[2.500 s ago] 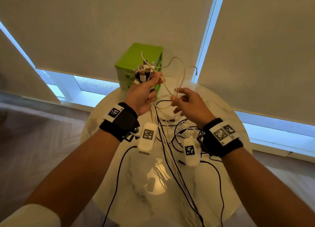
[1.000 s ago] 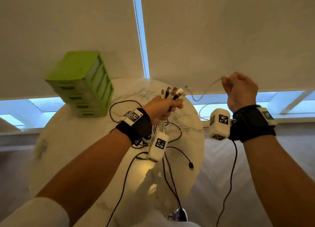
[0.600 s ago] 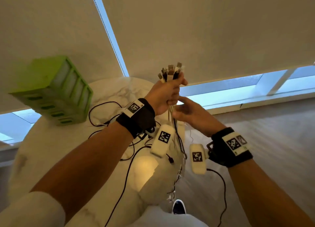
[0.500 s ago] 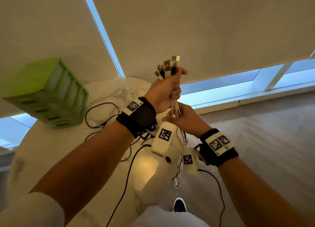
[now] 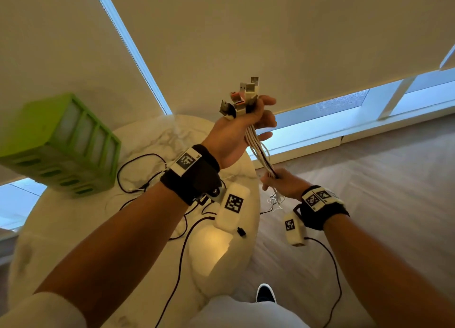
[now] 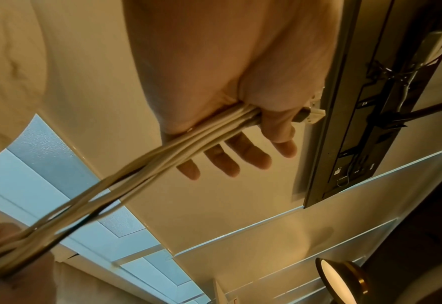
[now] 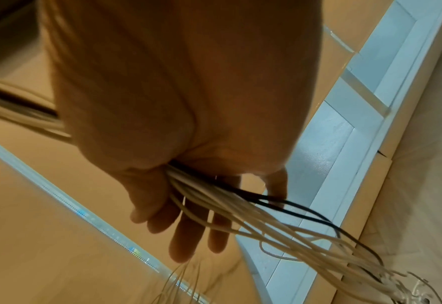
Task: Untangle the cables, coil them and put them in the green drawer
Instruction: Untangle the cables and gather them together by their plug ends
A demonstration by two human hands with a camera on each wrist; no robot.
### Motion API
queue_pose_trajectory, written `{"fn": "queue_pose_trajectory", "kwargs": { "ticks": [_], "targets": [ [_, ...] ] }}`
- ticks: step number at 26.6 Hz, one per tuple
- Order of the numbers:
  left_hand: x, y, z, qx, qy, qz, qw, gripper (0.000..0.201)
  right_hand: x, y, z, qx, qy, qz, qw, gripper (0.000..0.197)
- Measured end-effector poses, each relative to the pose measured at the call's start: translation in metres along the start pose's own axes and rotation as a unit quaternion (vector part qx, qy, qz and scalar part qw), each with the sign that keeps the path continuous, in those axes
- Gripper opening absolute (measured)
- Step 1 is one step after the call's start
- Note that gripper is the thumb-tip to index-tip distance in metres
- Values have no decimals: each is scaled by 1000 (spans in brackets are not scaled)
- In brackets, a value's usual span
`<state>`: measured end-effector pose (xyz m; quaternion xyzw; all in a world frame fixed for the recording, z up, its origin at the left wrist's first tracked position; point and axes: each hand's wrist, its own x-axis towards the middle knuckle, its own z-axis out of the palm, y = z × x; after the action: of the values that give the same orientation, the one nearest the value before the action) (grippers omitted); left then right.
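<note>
Nearest, a white trouser leg and a dark shoe [image 5: 264, 292] with a white toe show at the bottom of the head view, over pale wood-grain floor. Both wrists wear black fabric bands carrying white blocks printed with square black-and-white coded markers; no readable words appear on them. Lower and to the right, the right hand [image 5: 283, 183] grasps the bundle of cables [image 5: 258, 150] partway down, thumb pinning the thin, smooth, mostly cream cords plus one black strand against the palm, their loose ends fanning out below. Higher up, the left hand [image 5: 242, 128] clamps the same bundle just under its plugs, thumb and forefinger closed round it, other fingers looser; the flat rectangular metal USB plugs [image 5: 242, 98] stick up in a cluster. Beyond lies the round white marble-patterned table [image 5: 61, 229] with thin black wires looping on it, and farther left the boxy green drawer unit [image 5: 61, 145] with translucent fronts, against plain cream blinds.
</note>
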<state>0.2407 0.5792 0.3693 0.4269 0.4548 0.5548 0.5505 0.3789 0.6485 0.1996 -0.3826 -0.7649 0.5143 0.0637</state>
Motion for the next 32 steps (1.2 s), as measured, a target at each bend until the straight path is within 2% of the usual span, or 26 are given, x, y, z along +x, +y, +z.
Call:
{"fn": "queue_pose_trajectory", "kwargs": {
  "ticks": [3,5,6,7,9,10,11,12,13,14,15,16,17,19,20,21,24,26,28,30,32],
  "targets": [
    [3,4,-1,-45,16,-9,999,24,7,17,-3,-26,-59,53,997,24],
    [4,3,-5,-62,40,-9,997,24,10,27,-7,-34,-63,100,992,22],
    [3,1,-8,-61,55,-15,997,24,12,30,-11,-33,-32,99,994,22],
    [2,-3,-11,-57,68,-25,996,23,12,33,-15,-44,32,81,995,21],
    [-1,-10,-17,-45,86,-45,994,23,10,40,-15,-95,204,46,973,15],
    [-2,-14,-20,-42,92,-53,993,24,7,41,-13,-112,229,45,966,13],
    [-4,-18,-25,-41,97,-59,993,26,5,42,-10,-111,195,52,973,13],
    [-5,-21,-30,-42,98,-63,992,29,3,37,-9,-103,109,71,986,12],
    [-7,-24,-34,-41,100,-67,992,31,0,26,-10,-89,3,98,991,18],
    [-9,-28,-37,-38,101,-72,991,32,-4,10,-16,-77,-72,107,989,35],
    [-12,-33,-39,-31,104,-77,991,31,-4,-8,-24,-53,-90,83,991,47],
    [-15,-38,-40,-21,108,-83,991,29,-5,-34,-32,-4,-59,35,998,45],
    [-19,-41,-41,-14,111,-89,990,27,-7,-63,-38,71,2,-22,997,34],
    [-24,-46,-40,-9,112,-101,989,23,-10,-118,-41,214,92,-103,967,19],
    [-25,-47,-39,-8,112,-104,988,21,-8,-141,-39,237,99,-130,958,22],
    [-25,-45,-39,-7,116,-109,987,22,-5,-159,-36,214,94,-154,960,27],
    [-28,-38,-43,-2,140,-122,983,25,2,-192,-17,33,54,-201,978,31],
    [-33,-35,-47,9,152,-102,983,26,5,-198,-3,-91,63,-224,968,32],
    [-36,-35,-50,2,176,-79,981,24,9,-198,10,-199,95,-238,946,36],
    [-38,-34,-55,6,201,-65,977,23,12,-199,16,-228,118,-244,935,37],
    [-39,-34,-58,24,204,-57,977,21,13,-198,18,-216,120,-240,939,35]
  ]
}}
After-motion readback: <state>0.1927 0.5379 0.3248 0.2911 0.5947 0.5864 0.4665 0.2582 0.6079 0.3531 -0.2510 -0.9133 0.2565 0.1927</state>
